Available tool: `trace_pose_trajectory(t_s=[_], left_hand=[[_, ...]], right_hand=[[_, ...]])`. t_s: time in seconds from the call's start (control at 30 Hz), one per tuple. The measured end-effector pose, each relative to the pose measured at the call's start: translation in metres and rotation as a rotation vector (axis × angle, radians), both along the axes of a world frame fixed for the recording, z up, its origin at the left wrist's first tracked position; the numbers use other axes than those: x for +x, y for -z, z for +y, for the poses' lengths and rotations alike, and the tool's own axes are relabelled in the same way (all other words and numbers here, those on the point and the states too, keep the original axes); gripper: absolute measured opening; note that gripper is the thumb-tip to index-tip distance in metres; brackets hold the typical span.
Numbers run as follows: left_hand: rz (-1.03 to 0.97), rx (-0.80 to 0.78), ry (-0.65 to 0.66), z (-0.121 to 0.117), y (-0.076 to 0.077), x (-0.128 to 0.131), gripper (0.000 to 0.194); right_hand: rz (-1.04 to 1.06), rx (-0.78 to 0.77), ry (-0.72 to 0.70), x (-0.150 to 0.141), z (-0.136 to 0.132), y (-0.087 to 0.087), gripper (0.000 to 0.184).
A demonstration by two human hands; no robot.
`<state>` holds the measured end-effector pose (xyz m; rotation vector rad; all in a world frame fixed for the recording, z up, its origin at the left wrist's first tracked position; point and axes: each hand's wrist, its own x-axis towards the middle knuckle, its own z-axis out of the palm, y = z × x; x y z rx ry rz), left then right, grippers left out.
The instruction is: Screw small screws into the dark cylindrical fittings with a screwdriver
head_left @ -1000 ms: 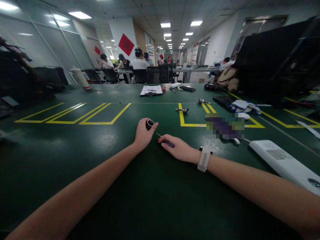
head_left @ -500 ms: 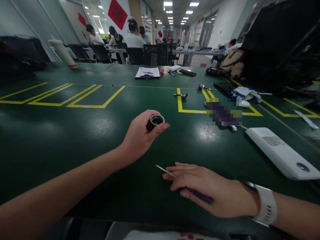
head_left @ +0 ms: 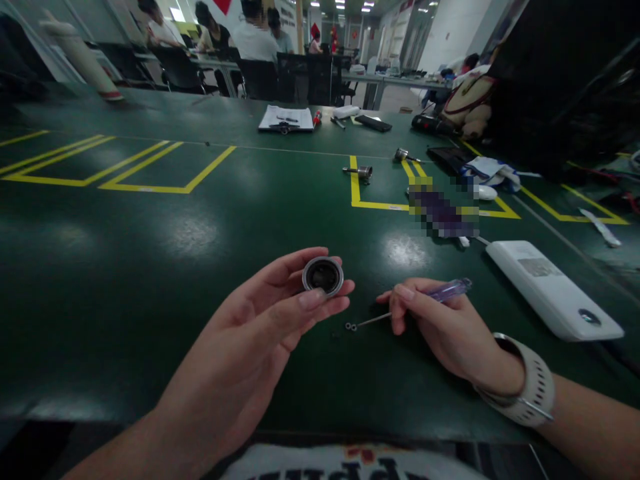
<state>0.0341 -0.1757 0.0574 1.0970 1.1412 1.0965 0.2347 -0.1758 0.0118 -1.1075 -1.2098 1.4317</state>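
Between the thumb and fingers of my left hand is a round, hollow metal part with a dark inside, its opening turned towards me. My right hand is closed round the clear purple handle of a small screwdriver. The thin shaft slants down to the left. At its tip are two tiny ring-like pieces; I cannot tell whether they cling to the tip or lie on the table. Small dark specks show just left of them.
A white power bank lies to the right, cabled to a blurred-out phone-like object. Two metal parts with shafts lie near yellow tape lines on the green table. A clipboard and a bottle stand farther back.
My left hand has come nearer and tilted the metal part towards me. My right hand has turned over, so the screwdriver handle now points up right. Tiny rings now show at its tip.
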Motion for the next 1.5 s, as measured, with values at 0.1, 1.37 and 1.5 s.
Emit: trace_pose_trajectory(t_s=[0.1,1.37,1.5], left_hand=[[-0.055,-0.01,-0.008,-0.003,0.008,0.001,0.025],[0.078,0.063,-0.025,-0.013,0.036,0.014,0.018],[0.109,0.078,-0.047,-0.012,0.037,0.016,0.013]], right_hand=[[-0.076,0.026,-0.042,0.003,-0.001,0.003,0.027],[-0.843,1.053,-0.167,-0.022,-0.036,-0.022,0.012],[-0.868,1.087,-0.171,-0.024,-0.037,-0.023,0.01]])
